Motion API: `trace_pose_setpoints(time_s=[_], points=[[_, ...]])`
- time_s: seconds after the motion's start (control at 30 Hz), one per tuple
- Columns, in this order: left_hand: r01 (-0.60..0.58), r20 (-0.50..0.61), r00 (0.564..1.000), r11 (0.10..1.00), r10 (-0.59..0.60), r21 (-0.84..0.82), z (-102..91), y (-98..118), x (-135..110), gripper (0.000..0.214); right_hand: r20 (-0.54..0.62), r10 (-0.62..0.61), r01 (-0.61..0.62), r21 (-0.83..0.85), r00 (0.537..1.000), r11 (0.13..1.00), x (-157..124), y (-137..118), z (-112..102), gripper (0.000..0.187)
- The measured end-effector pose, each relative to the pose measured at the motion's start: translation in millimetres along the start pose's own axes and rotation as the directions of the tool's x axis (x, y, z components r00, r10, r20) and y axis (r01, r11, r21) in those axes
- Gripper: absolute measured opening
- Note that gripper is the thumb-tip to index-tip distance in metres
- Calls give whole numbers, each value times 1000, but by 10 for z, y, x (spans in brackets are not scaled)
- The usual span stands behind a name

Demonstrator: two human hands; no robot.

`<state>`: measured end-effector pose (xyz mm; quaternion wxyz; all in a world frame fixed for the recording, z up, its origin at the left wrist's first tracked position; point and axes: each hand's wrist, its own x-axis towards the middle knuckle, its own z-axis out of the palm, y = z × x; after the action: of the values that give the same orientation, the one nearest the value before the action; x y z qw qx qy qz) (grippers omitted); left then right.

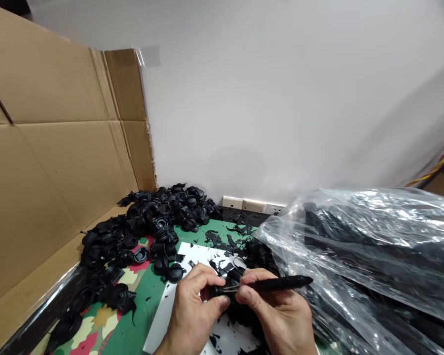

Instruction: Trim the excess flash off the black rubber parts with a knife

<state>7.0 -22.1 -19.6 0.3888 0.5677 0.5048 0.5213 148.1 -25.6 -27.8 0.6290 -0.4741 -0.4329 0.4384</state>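
Note:
My left hand (196, 308) pinches a small black rubber part (216, 292) between thumb and fingers. In my right hand (277, 310) lies a pen-shaped tool with a black handle (281, 283), held near its front end. Its thin metal tip (231, 288) points left and meets the rubber part; whether it is a blade or prongs is hard to make out. Below both hands, a white sheet (163, 315) carries black scraps. Much of the rubber part is hidden by my left fingers.
A heap of black ribbed rubber parts (163, 222) lies at the left, beside a cardboard wall (59, 123). Clear plastic bags (355, 236) with black contents fill the right side. Behind are wall sockets (253, 205). Black trimmings (218, 240) litter the green mat (203, 229).

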Motion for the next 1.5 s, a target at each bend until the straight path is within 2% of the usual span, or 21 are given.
trace_pose_setpoints(time_s=[0.2,0.27,0.33,0.4,0.47,0.57,0.63,0.77,0.9,1.07,1.27,1.37,1.5], points=[[10,8,1000,1000,-10,-7,-3,-7,-15,17,17,-22,21,29,1000,999,-27,10,33,21],[15,25,1000,1000,-15,-12,3,-9,-23,16,14,-146,147,-31,989,989,-10,32,21,17],[37,41,998,999,-36,-19,11,-9,-26,16,1,-327,323,-155,945,934,37,47,-23,13],[67,38,997,997,-66,-28,19,-7,-21,17,-43,-434,411,-250,900,877,99,54,-92,11],[89,21,996,995,-88,-44,24,-7,-11,18,-125,-384,348,-237,915,907,145,55,-159,12],[108,12,994,992,-108,-68,26,-16,-3,17,-181,-145,128,-101,973,987,133,44,-188,23],[116,17,993,990,-115,-79,26,-23,-5,18,-168,-30,28,-15,985,1000,78,28,-152,27],[114,15,993,991,-113,-70,35,-24,-11,18,-91,24,-15,89,996,996,-33,-3,-38,24],[117,3,993,992,-117,-52,49,-11,-9,18,-39,-10,14,123,999,992,-65,16,20,22],[120,8,993,991,-120,-62,55,-12,-6,16,-2,-72,72,82,997,994,-44,137,-7,19],[90,15,996,996,-89,-17,58,-31,6,16,144,-265,270,-14,953,963,4,259,-78,8],[65,20,998,998,-65,25,54,-35,-3,14,133,-312,319,-33,941,947,-3,276,-57,7],[19,22,1000,998,-20,63,44,-41,-19,12,45,-329,330,-34,943,943,-30,306,-1,14]])
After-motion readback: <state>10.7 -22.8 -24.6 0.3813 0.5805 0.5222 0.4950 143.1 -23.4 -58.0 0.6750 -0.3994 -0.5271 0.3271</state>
